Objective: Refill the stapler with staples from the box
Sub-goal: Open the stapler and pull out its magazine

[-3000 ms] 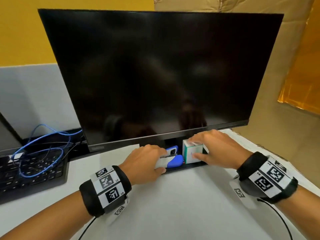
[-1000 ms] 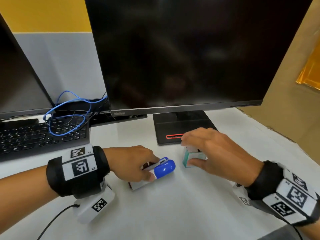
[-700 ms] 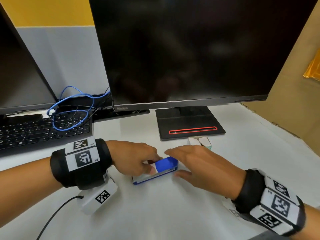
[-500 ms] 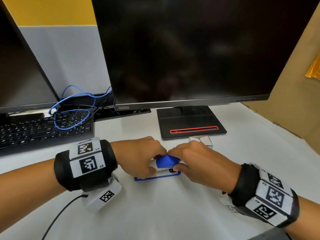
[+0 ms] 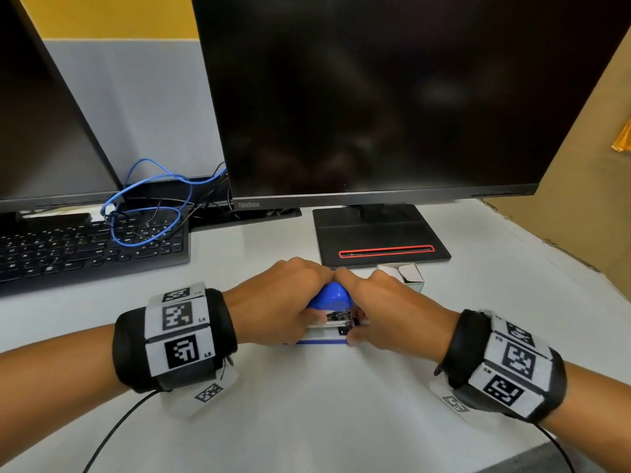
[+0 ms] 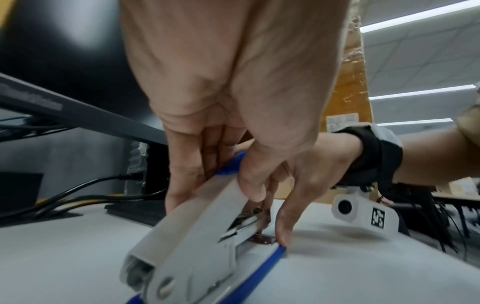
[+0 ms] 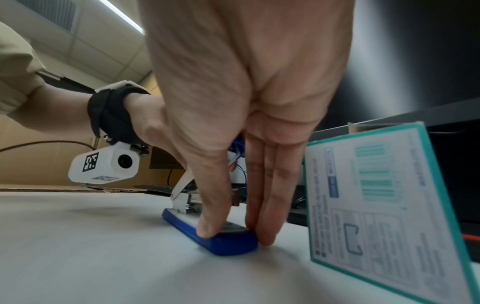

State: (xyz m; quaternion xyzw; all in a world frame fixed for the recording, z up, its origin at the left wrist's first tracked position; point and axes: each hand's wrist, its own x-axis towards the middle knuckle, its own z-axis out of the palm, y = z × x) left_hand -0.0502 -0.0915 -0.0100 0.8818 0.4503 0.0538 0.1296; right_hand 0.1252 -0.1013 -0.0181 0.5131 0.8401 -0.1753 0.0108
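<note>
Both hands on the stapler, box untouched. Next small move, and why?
Probably keep swinging the top up: the left hand grips the stapler cover, only partly raised, while the right hand pins the blue base. The staple box waits beside it.

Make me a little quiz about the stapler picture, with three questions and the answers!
1. True or false: the staple box sits on the black keyboard.
2. Which hand lifts the stapler's top? A) left hand B) right hand C) neither
3. Fill in: the right hand's fingers press down on the stapler's blue ____.

Key
1. False. It stands on the white table, by the monitor stand.
2. A. The left hand grips the white and blue top, raised off the base.
3. Base.
</note>
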